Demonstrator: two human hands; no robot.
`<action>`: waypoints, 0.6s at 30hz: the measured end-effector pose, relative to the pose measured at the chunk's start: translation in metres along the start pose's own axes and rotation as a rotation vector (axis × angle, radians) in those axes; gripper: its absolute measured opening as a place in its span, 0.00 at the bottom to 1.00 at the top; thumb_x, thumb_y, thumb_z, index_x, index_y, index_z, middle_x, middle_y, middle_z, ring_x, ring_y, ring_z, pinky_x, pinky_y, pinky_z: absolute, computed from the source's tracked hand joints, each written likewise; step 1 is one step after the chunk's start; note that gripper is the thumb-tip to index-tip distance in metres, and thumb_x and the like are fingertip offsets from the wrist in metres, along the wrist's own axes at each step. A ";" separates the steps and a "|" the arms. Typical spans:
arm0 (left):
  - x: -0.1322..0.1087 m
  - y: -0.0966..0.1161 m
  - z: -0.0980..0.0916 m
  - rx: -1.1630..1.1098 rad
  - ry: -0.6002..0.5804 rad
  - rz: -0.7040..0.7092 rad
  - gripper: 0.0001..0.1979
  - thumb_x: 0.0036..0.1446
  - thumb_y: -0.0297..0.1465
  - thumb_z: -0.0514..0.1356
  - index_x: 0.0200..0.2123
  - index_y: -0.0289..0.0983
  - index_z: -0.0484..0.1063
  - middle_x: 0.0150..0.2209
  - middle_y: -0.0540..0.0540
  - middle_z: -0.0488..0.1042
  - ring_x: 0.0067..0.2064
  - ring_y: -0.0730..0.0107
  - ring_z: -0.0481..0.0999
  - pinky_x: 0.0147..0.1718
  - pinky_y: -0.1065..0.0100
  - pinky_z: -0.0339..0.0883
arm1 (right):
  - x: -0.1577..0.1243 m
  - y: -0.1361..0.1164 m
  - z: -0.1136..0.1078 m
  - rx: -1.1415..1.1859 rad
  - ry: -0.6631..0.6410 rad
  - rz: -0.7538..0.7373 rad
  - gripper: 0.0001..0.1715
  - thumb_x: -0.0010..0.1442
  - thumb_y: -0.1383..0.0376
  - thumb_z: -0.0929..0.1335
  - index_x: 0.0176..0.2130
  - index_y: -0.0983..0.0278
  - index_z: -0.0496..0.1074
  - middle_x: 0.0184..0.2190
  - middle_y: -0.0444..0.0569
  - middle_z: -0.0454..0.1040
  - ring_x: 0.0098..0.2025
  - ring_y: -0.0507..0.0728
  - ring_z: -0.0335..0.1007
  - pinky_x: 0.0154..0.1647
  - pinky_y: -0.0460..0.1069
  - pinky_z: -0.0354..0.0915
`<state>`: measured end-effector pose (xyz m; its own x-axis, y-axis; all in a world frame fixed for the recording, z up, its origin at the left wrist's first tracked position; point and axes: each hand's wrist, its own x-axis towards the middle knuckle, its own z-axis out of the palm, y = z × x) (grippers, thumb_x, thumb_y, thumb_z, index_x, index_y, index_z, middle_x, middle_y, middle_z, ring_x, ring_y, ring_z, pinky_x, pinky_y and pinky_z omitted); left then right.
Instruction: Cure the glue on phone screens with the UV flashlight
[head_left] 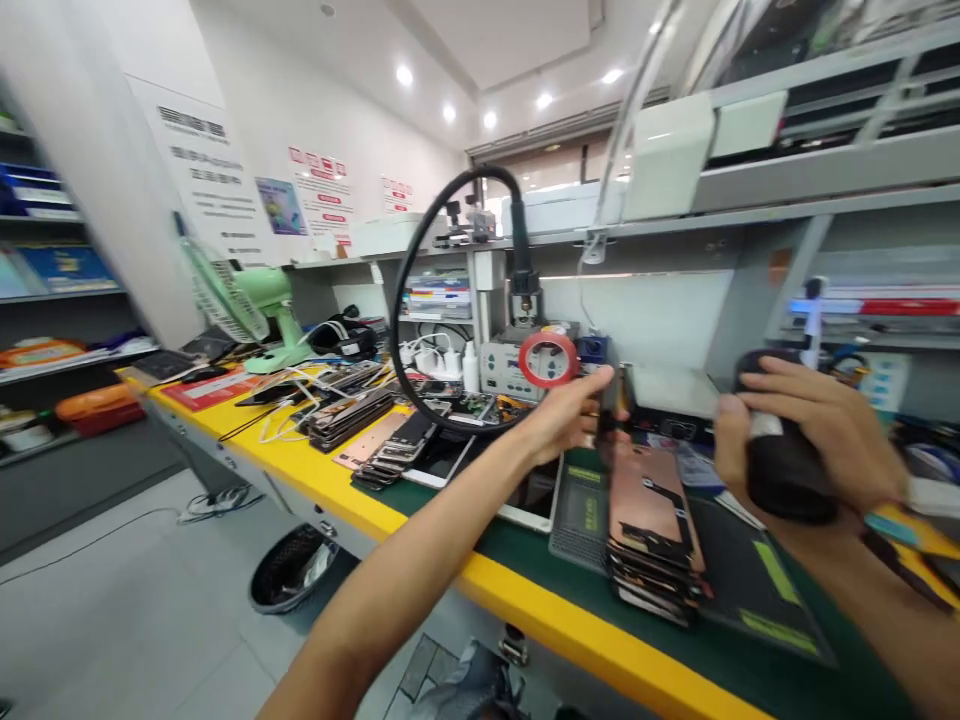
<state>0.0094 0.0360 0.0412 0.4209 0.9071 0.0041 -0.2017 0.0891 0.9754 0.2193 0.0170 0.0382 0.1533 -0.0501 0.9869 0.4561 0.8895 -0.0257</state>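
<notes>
My left hand (568, 412) reaches across the bench and pinches a thin dark object at the far end of a stack of phone screens (652, 520). The stack lies on a dark work mat (739, 585); its top panel is copper-coloured with black flex cables. My right hand (806, 435) is wrapped around a black rounded object (784, 470) with a white band, held above the mat to the right of the stack. Motion blurs both hands slightly.
The bench has a yellow front edge (525, 600). More screen stacks (352, 415), a red tape roll (549, 360), a hose loop (420, 300), a white soldering station (506, 365) and a green fan (251, 305) crowd it. A waste bin (289, 568) stands on the floor.
</notes>
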 end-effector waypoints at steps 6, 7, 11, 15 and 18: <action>-0.015 0.021 0.025 0.988 0.196 -0.035 0.46 0.49 0.64 0.59 0.59 0.36 0.65 0.31 0.42 0.79 0.31 0.56 0.80 0.29 0.63 0.71 | -0.008 0.032 -0.013 -0.312 -0.047 -0.068 0.03 0.59 0.66 0.70 0.36 0.62 0.72 0.39 0.52 0.77 0.49 0.61 0.76 0.55 0.60 0.73; -0.014 0.022 0.032 1.187 0.188 -0.050 0.46 0.50 0.65 0.56 0.59 0.34 0.65 0.32 0.40 0.80 0.33 0.52 0.81 0.30 0.62 0.71 | -0.009 0.037 -0.014 -0.323 -0.049 -0.062 0.02 0.60 0.66 0.69 0.37 0.61 0.71 0.39 0.51 0.77 0.49 0.61 0.76 0.54 0.60 0.73; -0.004 0.019 0.070 1.667 0.185 -0.083 0.44 0.54 0.62 0.51 0.55 0.28 0.69 0.45 0.25 0.79 0.46 0.36 0.80 0.38 0.55 0.70 | -0.012 0.046 -0.015 -0.333 -0.054 -0.013 0.03 0.62 0.67 0.67 0.37 0.59 0.69 0.38 0.50 0.76 0.49 0.61 0.74 0.53 0.60 0.74; 0.003 0.008 0.097 1.784 0.205 -0.083 0.37 0.56 0.54 0.52 0.53 0.28 0.71 0.48 0.23 0.78 0.50 0.35 0.78 0.44 0.52 0.69 | -0.016 0.047 -0.017 -0.325 -0.089 0.031 0.03 0.61 0.68 0.66 0.37 0.59 0.68 0.39 0.50 0.76 0.49 0.61 0.74 0.52 0.59 0.74; 0.004 0.003 0.105 1.844 0.173 -0.096 0.34 0.56 0.51 0.53 0.51 0.28 0.73 0.47 0.23 0.78 0.51 0.37 0.78 0.46 0.52 0.70 | -0.020 0.046 -0.017 -0.316 -0.119 0.057 0.03 0.60 0.68 0.66 0.37 0.59 0.69 0.40 0.51 0.75 0.50 0.61 0.73 0.54 0.59 0.73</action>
<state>0.1039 -0.0032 0.0670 0.2635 0.9640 0.0367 0.9638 -0.2615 -0.0522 0.2520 0.0519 0.0145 0.0917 0.0652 0.9937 0.7016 0.7039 -0.1109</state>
